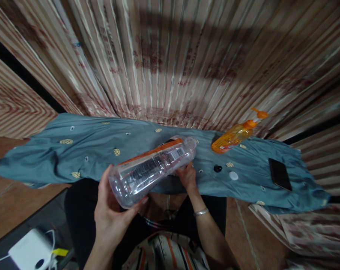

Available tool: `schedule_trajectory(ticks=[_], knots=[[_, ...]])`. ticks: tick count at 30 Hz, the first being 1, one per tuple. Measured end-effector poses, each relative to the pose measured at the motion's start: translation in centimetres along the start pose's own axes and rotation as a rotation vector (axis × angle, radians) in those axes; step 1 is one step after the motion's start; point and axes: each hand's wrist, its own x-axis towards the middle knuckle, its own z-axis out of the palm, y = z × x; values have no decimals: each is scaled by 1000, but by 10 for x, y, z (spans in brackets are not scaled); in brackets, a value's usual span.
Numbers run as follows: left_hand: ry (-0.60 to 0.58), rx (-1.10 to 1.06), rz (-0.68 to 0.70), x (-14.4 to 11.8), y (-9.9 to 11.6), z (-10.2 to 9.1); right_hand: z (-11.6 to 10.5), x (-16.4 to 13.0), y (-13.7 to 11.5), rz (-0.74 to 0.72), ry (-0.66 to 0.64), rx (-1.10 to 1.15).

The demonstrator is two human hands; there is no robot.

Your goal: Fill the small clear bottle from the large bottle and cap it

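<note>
A large clear plastic bottle with an orange-edged label is tilted across my lap, its neck end toward the upper right. My left hand wraps round its wide base. Near the neck, my right hand is under the bottle, its fingers partly hidden behind it. The bottle looks see-through, with no liquid visible in it. On the cloth to the right stands an orange pump bottle holding orange liquid. Between the two bottles and nearer to me lie a small black cap-like piece and a white round disc.
A blue-green cloth with yellow patterns covers the narrow table. A black phone lies at its right. Pleated curtains hang behind it. At the lower left, a white box-shaped device with cables sits on a dark surface.
</note>
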Motion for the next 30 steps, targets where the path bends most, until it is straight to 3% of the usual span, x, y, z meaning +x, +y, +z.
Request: schedule_trajectory(ticks=[8, 18, 30], knots=[[3, -9, 5, 0, 2, 1, -3, 0, -6, 33, -22, -14], [-20, -15, -91, -2, 14, 1, -7, -1, -13, 37, -5, 91], [-16, -18, -82, -3, 12, 2, -6, 0, -13, 55, -19, -22]])
